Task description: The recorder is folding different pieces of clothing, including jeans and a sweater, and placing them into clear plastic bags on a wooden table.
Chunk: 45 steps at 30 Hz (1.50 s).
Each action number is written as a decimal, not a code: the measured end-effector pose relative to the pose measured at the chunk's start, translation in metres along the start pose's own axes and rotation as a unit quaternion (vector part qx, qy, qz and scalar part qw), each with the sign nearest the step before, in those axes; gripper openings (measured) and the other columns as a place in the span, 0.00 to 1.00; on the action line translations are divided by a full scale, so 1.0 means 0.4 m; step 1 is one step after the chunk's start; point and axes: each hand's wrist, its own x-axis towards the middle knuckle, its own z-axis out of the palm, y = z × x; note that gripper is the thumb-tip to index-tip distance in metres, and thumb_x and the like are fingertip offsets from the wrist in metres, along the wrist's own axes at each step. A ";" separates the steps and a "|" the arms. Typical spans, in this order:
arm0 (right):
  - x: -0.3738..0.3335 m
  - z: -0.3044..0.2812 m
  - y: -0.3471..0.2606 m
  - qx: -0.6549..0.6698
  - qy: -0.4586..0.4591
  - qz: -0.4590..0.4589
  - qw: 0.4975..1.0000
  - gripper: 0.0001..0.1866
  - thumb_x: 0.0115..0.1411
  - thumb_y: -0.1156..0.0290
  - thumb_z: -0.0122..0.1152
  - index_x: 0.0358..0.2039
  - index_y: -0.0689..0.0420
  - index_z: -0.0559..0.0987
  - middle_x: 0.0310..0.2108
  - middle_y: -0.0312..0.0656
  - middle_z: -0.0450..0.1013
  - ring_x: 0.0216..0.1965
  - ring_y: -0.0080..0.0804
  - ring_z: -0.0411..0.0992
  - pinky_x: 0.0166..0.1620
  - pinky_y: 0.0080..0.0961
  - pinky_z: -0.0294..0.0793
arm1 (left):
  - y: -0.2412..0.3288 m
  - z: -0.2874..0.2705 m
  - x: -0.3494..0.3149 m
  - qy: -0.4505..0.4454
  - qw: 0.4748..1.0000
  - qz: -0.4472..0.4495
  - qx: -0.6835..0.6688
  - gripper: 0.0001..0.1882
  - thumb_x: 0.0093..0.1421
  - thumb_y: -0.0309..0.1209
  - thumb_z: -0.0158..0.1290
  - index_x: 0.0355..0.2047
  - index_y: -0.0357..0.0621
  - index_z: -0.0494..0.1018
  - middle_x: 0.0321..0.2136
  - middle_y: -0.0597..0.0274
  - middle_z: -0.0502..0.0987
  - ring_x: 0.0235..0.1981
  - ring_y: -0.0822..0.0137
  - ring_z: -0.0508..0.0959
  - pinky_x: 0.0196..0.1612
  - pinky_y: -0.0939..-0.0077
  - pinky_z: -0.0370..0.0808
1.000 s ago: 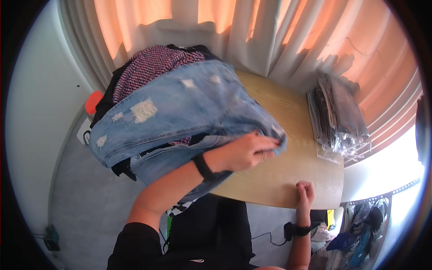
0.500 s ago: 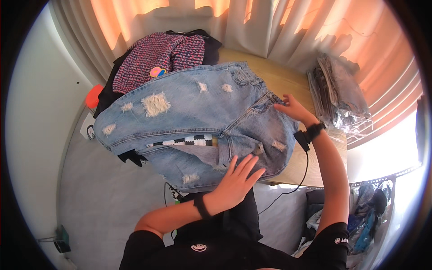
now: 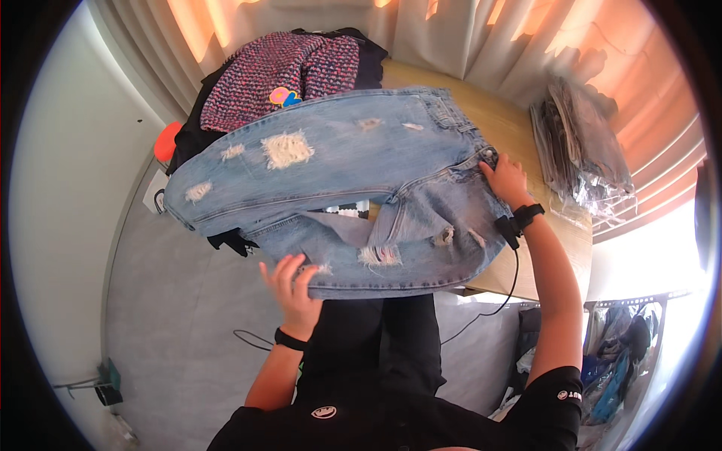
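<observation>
Position: light-blue ripped denim jeans point(image 3: 353, 169) lie face up, crosswise in front of the person, partly over the pale wood table point(image 3: 515, 124); the near leg reaches past the table's front edge, above the person's lap.

Orientation: long axis runs from waistband at right to leg ends at left, dipping slightly toward the person at the left end. Legs are parted.

Hands: the right hand point(image 3: 505, 179) is at the waist end, thumb and bent fingers about the waistband near the button; judged a grip. The left hand point(image 3: 295, 289) is at the near leg's left part, fingers raised and parted against the denim; thumb hidden, so cannot tell whether it pinches. The jeans extend left from the right hand; the far leg lies beyond the left hand, which is nearer the leg ends.

Appearance: denim faded, paler along the far leg, greyer about the hips. Frayed white tears on both legs, the largest on the far leg; side seam visible along the near edge. Some creasing at the crotch.

Surroundings: pink-and-navy woven garment point(image 3: 259, 79) with a bright patch, beyond the far leg, black cloth point(image 3: 368, 64) beneath it. Stack of dark clothing in clear plastic point(image 3: 583, 139) at right, apart from the jeans.
</observation>
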 end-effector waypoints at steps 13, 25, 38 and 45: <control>-0.192 0.017 0.325 0.032 -0.032 0.203 0.978 0.38 0.58 0.39 0.46 0.48 0.67 0.63 0.43 0.67 0.70 0.50 0.63 0.67 0.52 0.48 0.66 | -0.171 -0.131 0.011 0.054 0.995 -0.023 0.085 0.10 0.44 0.22 0.54 0.29 0.49 0.72 0.32 0.70 0.76 0.40 0.66 0.74 0.61 0.53 0.54; -0.515 -0.063 0.344 0.152 0.158 0.019 0.975 0.26 0.50 0.71 0.61 0.50 0.58 0.66 0.50 0.54 0.65 0.55 0.53 0.59 0.59 0.42 0.57 | -0.143 -0.403 0.101 0.189 0.960 0.114 0.173 0.12 0.53 0.35 0.58 0.35 0.43 0.72 0.33 0.61 0.79 0.36 0.65 0.78 0.56 0.54 0.62; -0.875 0.210 0.272 0.676 -0.026 0.244 0.694 0.45 0.52 0.77 0.59 0.65 0.57 0.44 0.65 0.49 0.45 0.64 0.43 0.50 0.60 0.41 0.58 | -0.117 -0.434 0.147 0.216 0.962 -0.167 0.030 0.11 0.53 0.18 0.52 0.38 0.36 0.72 0.29 0.56 0.77 0.33 0.64 0.77 0.40 0.75 0.72; -0.884 0.227 0.274 0.785 -0.112 0.256 0.553 0.24 0.59 0.73 0.56 0.54 0.60 0.63 0.49 0.41 0.67 0.50 0.31 0.66 0.52 0.37 0.68 | -0.164 -0.469 0.146 0.112 0.979 -0.166 0.021 0.11 0.50 0.15 0.50 0.35 0.38 0.70 0.22 0.56 0.73 0.24 0.67 0.71 0.32 0.77 0.69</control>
